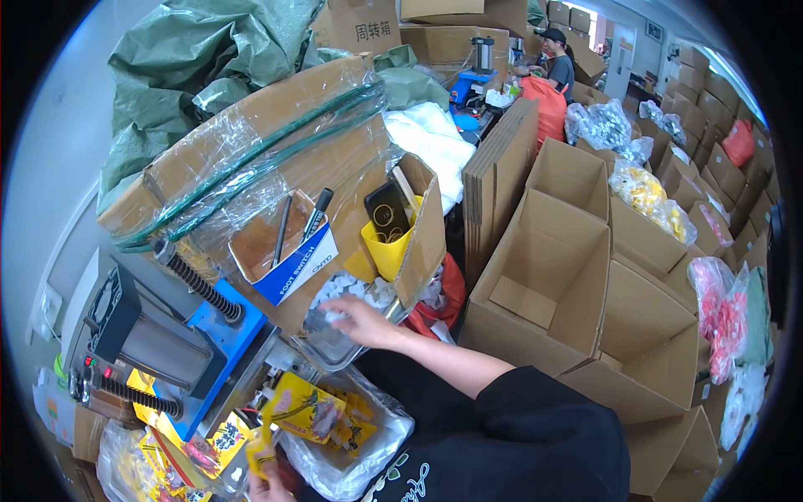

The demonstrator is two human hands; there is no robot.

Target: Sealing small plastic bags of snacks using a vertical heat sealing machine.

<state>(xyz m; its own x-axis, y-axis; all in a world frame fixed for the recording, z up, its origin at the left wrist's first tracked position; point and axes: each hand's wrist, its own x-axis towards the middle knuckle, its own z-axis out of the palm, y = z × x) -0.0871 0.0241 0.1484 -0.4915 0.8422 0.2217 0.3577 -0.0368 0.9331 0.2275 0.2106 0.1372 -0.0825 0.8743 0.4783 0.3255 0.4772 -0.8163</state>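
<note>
My right hand (pixel 368 325) reaches over a clear plastic tray (pixel 339 358) with a pile of small white pieces (pixel 343 289) in it. Its fingers are bent together at the pile, seemingly around one white piece; the fingertips are partly hidden. At the lower edge my left hand (pixel 272 485) pinches a yellow packet (pixel 261 448), held upright beside a lined bin. More yellow printed packets (pixel 309 407) lie in that bin, whose clear plastic liner (pixel 389 418) folds over the rim. Left of my hands stands a blue-and-grey press machine (pixel 171 347) with black springs.
A blue-and-white box (pixel 293 272) holds pens, and a yellow cup (pixel 386 251) stands beside it. Open cardboard boxes (pixel 535 284) line the right side. Loose yellow packets (pixel 205 452) lie at lower left. Another person (pixel 559 63) is at the far back.
</note>
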